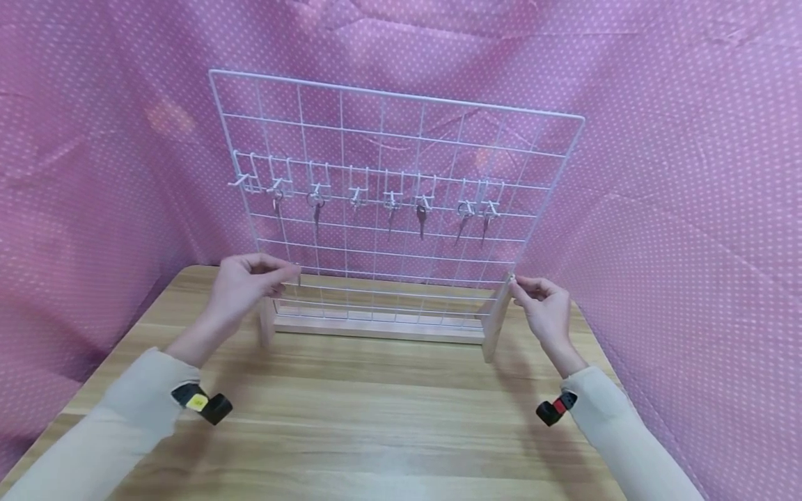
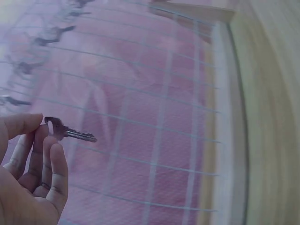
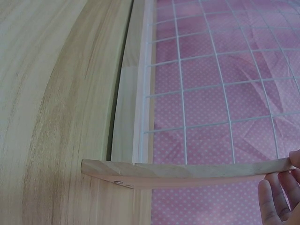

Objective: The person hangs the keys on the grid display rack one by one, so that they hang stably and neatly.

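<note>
My left hand (image 1: 247,282) pinches a metal key (image 2: 77,135) between thumb and fingertips, its toothed blade pointing away from the fingers. The hand is in front of the lower left part of a white wire grid rack (image 1: 383,90). With thumb and fingers, my right hand (image 1: 546,306) grips the upper end of the rack's right wooden side support (image 3: 201,169). Across the grid runs a row of white hooks (image 1: 243,182). Several keys (image 1: 422,219) hang from them; the leftmost hook shows no key.
The rack stands on a wood-grain table (image 1: 351,417), its wooden base bar (image 1: 376,327) along the bottom. Behind and on both sides hangs a pink dotted cloth (image 1: 689,174). The left wooden support (image 1: 266,323) is partly behind the left hand.
</note>
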The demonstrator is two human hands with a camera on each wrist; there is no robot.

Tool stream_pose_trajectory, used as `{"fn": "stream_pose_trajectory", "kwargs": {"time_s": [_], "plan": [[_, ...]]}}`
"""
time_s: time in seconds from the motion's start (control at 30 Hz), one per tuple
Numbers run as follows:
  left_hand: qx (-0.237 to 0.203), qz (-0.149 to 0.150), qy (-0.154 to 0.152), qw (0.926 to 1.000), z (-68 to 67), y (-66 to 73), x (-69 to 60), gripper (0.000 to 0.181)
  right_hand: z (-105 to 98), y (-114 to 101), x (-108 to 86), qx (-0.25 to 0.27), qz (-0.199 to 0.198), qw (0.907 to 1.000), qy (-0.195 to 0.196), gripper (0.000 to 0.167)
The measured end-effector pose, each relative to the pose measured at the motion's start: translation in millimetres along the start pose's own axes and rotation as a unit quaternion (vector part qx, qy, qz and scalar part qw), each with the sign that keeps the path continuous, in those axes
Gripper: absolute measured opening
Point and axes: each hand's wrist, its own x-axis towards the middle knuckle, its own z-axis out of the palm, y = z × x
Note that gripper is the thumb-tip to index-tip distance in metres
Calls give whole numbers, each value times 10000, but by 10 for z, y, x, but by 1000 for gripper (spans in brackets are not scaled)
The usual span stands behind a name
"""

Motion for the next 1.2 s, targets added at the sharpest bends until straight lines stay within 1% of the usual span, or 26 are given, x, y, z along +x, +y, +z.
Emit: {"fn": "stream_pose_trajectory", "kwargs": {"time_s": [0.1, 0.2, 0.33, 0.4, 0.47, 0.53, 0.67, 0.83, 0.97, 1.07, 1.2], "plan": [[-361, 187, 97, 9991, -100, 139, -17, 3, -1, -3, -2, -23, 11, 10000, -6, 28], [-575, 347, 249, 9974, -206, 293, -29, 7, 4, -2, 1, -20, -12, 10000, 4, 27], [-847, 480, 550, 9937, -348, 485, -24, 8, 10, 7, 11, -8, -37, 10000, 22, 27], [-1183, 545, 674, 9892, -414, 561, -6, 8, 9, 16, 16, 0, -38, 10000, 35, 27], [-1523, 635, 806, 9830, -472, 616, 22, 8, 9, 21, 20, 8, -40, 10000, 45, 26], [-1712, 736, 962, 9778, -525, 653, 55, 8, 9, 23, 24, 19, -39, 10000, 54, 26], [-1774, 849, 1277, 9721, -607, 681, 130, 7, 8, 22, 26, 12, -27, 10000, 42, 26], [-2094, 876, 1420, 9635, -678, 683, 216, 9, 2, 16, 19, -30, 14, 10000, 8, 26], [-2277, 869, 1538, 9576, -706, 663, 275, 8, 3, 16, 17, -30, 3, 10000, 14, 26], [-2319, 820, 1583, 9563, -716, 640, 298, 9, 6, 13, 17, -27, 7, 10000, 8, 26], [-2311, 783, 1559, 9572, -710, 619, 322, 10, 3, 8, 15, -92, 4, 10000, 1, 26]]}}
